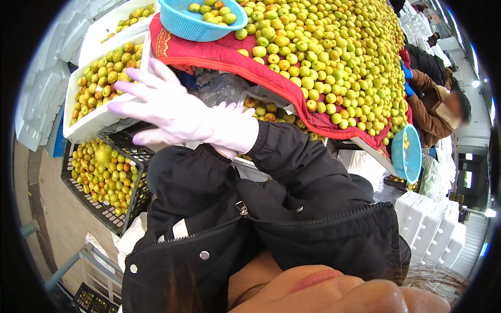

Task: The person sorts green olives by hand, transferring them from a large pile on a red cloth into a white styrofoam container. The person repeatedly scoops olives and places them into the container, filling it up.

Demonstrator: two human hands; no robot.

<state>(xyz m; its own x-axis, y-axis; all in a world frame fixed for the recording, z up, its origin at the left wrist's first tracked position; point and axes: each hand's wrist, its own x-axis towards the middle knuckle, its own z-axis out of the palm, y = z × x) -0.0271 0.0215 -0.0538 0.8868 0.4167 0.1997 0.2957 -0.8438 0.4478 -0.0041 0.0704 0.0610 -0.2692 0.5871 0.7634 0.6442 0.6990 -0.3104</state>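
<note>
My right hand (164,103), in a white glove with lilac fingertips, stretches across to the left with its fingers spread and nothing in them. It hangs over the near side of a white foam box (100,115) of yellow-green and reddish jujubes (102,72). Below it, a blurred yellow jujube (103,155) shows over a black plastic crate (131,203) full of jujubes. My left hand (235,108) is crossed under the right wrist; only its gloved fingertips and a bit of cuff show, so its grip is hidden.
A red quilted cloth (231,60) carries a large heap of jujubes (332,54). Light-blue baskets (195,29) (410,156) stand at its edges. Another foam box (270,96) sits below the cloth. A co-worker in blue gloves (407,74) is across the heap. Foam boxes (426,227) are stacked right.
</note>
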